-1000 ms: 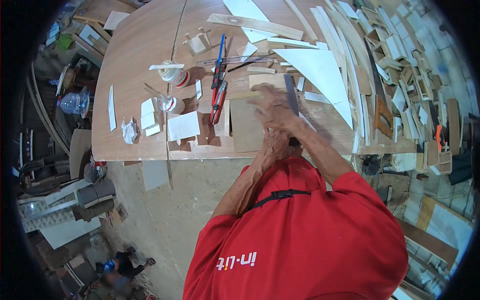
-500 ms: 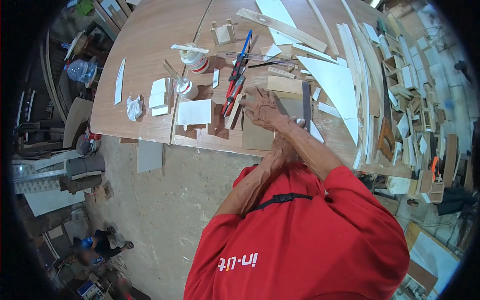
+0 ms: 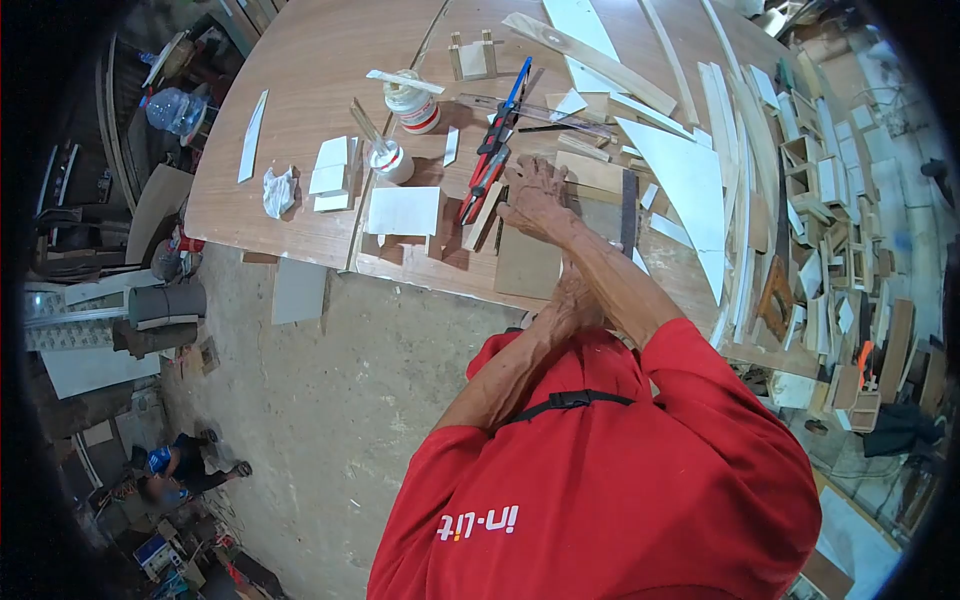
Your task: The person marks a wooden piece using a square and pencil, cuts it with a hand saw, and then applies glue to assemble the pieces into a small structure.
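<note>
My right hand (image 3: 537,197) reaches across to the left, its fingers spread over a flat brown board (image 3: 522,262) at the table's near edge. My left hand (image 3: 577,288) is beneath my right forearm, with its fingers hidden. Close to my right fingertips lie a thin wood strip (image 3: 483,218) and a red-and-black utility knife (image 3: 480,188). A blue-and-black tool (image 3: 513,98) lies just beyond the knife. A dark strip (image 3: 629,208) rests along the board's right side, and a pale wood piece (image 3: 592,173) is behind it.
Left of my hands are a white box-like piece (image 3: 405,211), a small pot (image 3: 391,163) holding sticks, and a larger white tub (image 3: 412,108). A white triangular panel (image 3: 685,195) and a handsaw (image 3: 773,298) lie right. Another person (image 3: 180,465) is low on the left.
The view has shifted, so the table's contents appear farther right. My right fingers look more spread over the board. Left fingertips seen earlier beside the dark strip are now hidden.
</note>
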`<state>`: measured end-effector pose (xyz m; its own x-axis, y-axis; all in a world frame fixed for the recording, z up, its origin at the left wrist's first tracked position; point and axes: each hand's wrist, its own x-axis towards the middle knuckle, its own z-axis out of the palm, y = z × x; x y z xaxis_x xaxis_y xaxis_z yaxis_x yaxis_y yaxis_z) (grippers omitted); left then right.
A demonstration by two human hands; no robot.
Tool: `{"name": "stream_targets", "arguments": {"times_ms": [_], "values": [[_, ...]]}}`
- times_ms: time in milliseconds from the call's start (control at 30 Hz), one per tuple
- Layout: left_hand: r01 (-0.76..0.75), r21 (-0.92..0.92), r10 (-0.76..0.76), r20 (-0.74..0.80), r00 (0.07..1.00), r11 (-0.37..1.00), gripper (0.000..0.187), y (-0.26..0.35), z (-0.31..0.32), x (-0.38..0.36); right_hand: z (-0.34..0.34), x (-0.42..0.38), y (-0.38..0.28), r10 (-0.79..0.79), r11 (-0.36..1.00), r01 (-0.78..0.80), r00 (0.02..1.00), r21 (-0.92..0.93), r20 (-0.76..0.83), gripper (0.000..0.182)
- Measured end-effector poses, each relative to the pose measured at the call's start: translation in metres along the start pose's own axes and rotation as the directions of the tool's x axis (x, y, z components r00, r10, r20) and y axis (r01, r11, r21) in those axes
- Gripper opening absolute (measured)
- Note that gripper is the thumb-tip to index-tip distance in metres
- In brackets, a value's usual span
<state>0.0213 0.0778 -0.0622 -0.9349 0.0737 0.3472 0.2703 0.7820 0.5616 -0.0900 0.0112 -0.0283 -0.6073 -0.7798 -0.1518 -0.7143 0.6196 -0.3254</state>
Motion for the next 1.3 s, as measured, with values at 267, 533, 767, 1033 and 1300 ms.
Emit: {"name": "stream_targets", "arguments": {"times_ms": [267,533,767,1033,1300], "values": [[-0.113,0.004,0.113,0.026,0.993,0.994,0.061,-0.015,0.014,-0.005,0.011,-0.011,-0.003,-0.11,0.982,0.09,0.987,-0.166,-0.12,0.06],[-0.099,-0.012,0.099,-0.018,0.995,0.995,0.064,-0.022,0.031,-0.015,0.013,-0.022,-0.019,-0.092,0.983,0.082,0.994,-0.165,-0.058,0.063],[-0.05,-0.057,0.043,-0.115,0.992,0.997,0.053,-0.033,0.06,-0.02,0.049,-0.036,-0.017,-0.109,0.993,0.115,0.926,-0.005,-0.362,0.057],[0.087,0.123,-0.121,0.302,0.945,0.989,0.05,-0.013,0.016,0.0,0.034,-0.066,-0.035,-0.2,0.949,0.197,0.98,-0.248,0.015,0.037],[0.065,0.156,-0.106,0.276,0.955,0.986,0.055,-0.02,0.029,-0.003,0.041,-0.076,-0.03,-0.323,0.934,0.316,0.946,-0.169,-0.015,0.037]]}}
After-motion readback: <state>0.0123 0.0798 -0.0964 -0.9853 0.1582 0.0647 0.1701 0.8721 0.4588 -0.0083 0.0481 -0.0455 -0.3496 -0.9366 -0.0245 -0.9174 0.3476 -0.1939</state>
